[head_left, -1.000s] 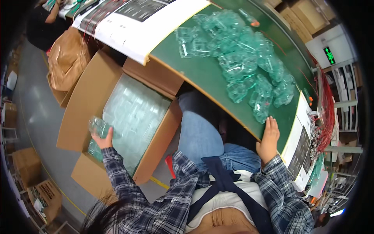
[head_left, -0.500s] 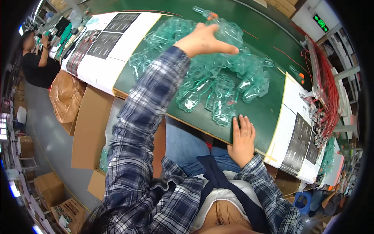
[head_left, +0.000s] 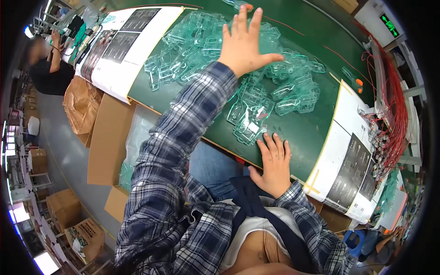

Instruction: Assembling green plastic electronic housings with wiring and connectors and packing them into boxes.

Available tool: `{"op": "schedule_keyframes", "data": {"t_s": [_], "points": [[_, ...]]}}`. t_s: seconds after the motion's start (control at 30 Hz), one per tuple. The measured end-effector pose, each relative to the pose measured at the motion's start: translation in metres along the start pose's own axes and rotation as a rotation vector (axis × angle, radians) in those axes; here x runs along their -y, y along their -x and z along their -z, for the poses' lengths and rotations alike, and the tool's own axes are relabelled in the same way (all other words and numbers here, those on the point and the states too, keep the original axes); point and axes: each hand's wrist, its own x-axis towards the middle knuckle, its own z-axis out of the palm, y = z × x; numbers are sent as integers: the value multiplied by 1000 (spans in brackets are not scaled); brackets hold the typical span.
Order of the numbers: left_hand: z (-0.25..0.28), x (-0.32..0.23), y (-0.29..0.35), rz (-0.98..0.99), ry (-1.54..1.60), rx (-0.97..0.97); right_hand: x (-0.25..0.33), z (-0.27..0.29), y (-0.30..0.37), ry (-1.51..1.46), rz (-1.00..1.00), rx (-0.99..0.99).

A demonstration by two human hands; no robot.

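A loose heap of clear, green-tinted plastic shells (head_left: 197, 43) spreads over the green tabletop. Above its far middle my left hand (head_left: 240, 48) is stretched out, fingers spread and holding nothing; whether its palm touches the shells is hidden. My right hand (head_left: 275, 167) rests at the table's near edge with fingers extended and nothing in them. Just beyond its fingertips lies the nearest shell (head_left: 249, 130). Another group of shells (head_left: 298, 98) lies to the right of the heap. Beyond my left fingertips is a small tool with an orange part (head_left: 249, 7), partly covered.
White printed sheets lie taped at the left (head_left: 137, 43) and right (head_left: 346, 151). A second orange-ended tool (head_left: 359, 83) and a bundle of red wires (head_left: 396, 114) are at the right. An open cardboard box (head_left: 107, 142) stands below left. Another person (head_left: 48, 68) works at far left.
My left hand has gone from a curved reach over the heap to flat, spread fingers. Shells near the front left have shifted. My right hand sits slightly further left, its fingers more spread.
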Motion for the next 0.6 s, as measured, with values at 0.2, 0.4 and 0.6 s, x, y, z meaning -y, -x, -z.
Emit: {"op": "schedule_keyframes", "data": {"t_s": [0.2, 0.4, 0.6], "points": [[-4, 25, 26, -140, 441, 401, -112, 75, -64, -207, -142, -353], [1, 8, 13, -164, 420, 410, -344, 149, -116, 931, -605, -162], [25, 29, 16, -138, 408, 500, -301, 128, -203, 699, -253, -402]]}}
